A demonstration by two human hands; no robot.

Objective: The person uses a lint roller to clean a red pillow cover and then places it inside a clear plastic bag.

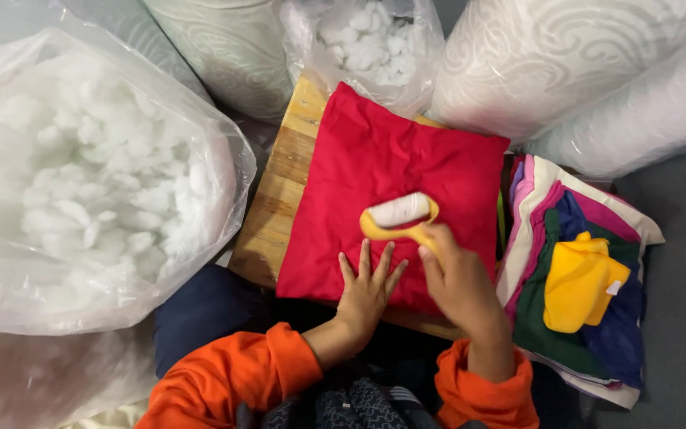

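My right hand (462, 278) hides most of the yellow lint roller's (400, 216) handle, gripping it on the red cloth (391, 167), where my left hand (367, 290) lies flat, fingers spread. Clear plastic bags (81, 183) hold white stuffing; folded coloured cloths (577, 294) sit right, the pile partly cut off.

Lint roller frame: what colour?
Yellow frame on the lint roller, with a white roll; right hand grips its handle. Head view.
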